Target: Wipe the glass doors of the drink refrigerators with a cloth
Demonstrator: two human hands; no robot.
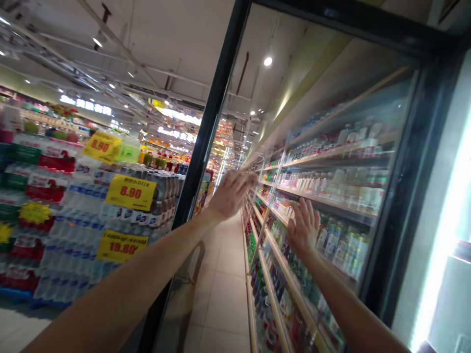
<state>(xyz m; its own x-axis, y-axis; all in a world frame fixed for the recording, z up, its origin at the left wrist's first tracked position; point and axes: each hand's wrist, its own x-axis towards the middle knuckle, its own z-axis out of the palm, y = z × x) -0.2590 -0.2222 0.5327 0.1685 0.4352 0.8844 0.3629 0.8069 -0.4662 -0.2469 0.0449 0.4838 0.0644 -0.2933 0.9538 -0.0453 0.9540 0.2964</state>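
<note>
A glass door (331,122) in a black frame (200,142) stands swung out before me. My left hand (230,193) is raised at the pane, its fingers stretched out and slightly smeared by motion. A blurred brownish patch shows at those fingertips; I cannot tell whether it is a reflection. Lower and to the right, my right hand (304,226) has its fingers apart, close against the glass or touching it. Neither hand visibly grips anything.
Through the pane, long shelves (279,255) of bottled drinks line the aisle's right side above a tiled floor (222,284). Left of the door are stacked bottle packs (73,230) with yellow price signs (130,192). A bright light strip (437,255) runs along the right edge.
</note>
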